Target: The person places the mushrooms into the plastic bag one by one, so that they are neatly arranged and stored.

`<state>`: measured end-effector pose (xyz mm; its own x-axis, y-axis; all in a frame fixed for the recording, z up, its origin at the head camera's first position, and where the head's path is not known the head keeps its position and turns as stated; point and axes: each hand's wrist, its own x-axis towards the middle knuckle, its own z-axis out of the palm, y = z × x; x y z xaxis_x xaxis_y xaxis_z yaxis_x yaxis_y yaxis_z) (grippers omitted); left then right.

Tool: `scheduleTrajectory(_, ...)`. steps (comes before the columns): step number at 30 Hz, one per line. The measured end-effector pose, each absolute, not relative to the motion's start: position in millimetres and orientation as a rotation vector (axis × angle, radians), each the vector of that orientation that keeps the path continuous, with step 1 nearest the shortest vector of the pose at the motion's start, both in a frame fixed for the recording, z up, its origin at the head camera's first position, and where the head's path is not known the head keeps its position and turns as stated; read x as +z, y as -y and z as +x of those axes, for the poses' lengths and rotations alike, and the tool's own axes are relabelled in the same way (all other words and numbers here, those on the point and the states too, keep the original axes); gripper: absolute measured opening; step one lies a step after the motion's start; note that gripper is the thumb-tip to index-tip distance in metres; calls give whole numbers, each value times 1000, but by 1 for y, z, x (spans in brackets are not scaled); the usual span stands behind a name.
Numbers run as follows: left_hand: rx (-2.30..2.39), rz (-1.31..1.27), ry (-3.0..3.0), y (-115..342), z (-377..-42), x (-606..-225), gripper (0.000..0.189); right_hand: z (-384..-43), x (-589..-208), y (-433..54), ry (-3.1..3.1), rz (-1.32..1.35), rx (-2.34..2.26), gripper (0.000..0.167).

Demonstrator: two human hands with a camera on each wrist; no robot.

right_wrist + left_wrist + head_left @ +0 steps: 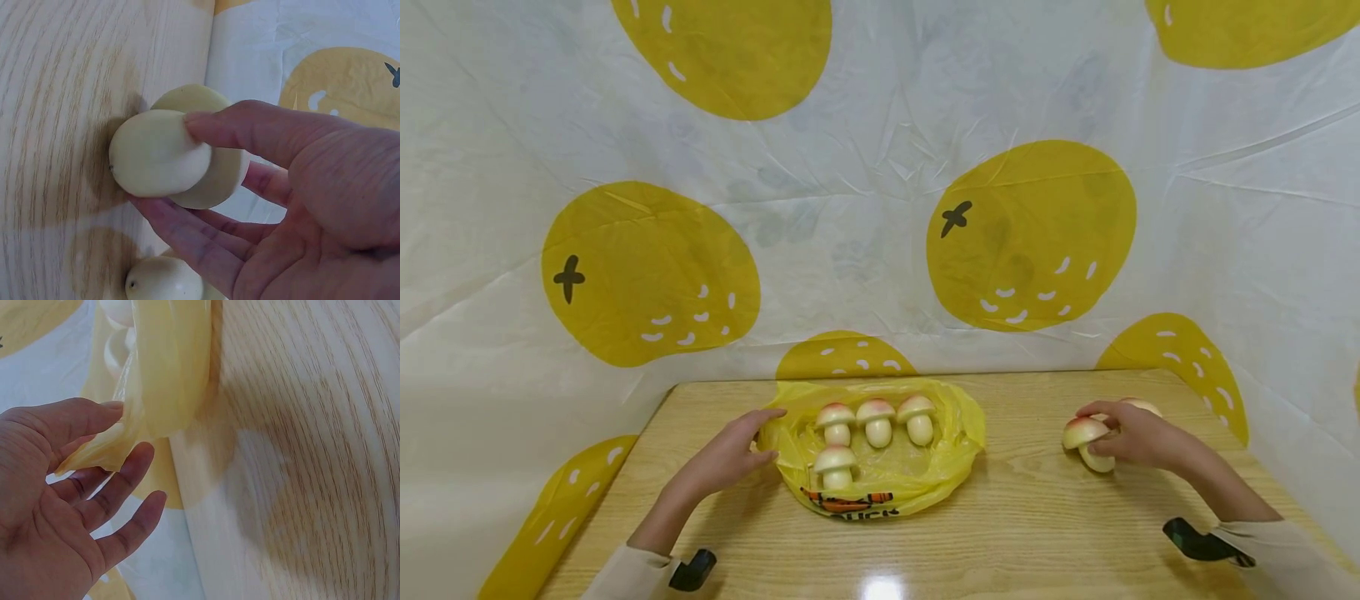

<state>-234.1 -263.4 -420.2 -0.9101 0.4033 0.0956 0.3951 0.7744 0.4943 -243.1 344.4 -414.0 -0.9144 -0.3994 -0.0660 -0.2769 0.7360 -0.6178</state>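
Gripping a smooth, domed mushroom [1084, 433] in the head view, your right hand [1138, 435] is right of the crinkled yellow bag [962, 417] bearing four more mushrooms [877, 429]. Left wrist: your left hand [56, 522] pinches its translucent edge. Right wrist alone reveals a dark dot [112, 167] on the rounded stem [156, 153].

From the bag [966, 425], we can pass toward 3 o'clock until the right hand [1138, 435] and its mushroom [1084, 433] obstruct.
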Motion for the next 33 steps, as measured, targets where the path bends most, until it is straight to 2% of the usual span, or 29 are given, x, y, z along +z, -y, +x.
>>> scheduleTrajectory(12, 815, 637, -2946, 264, -236, -421, 63, -242, -419, -343, -2818, -525, -862, 62)
scheduleTrajectory(33, 817, 644, -2944, 263, -235, -420, 62, -243, -415, -334, -2758, -438, -1083, 64)
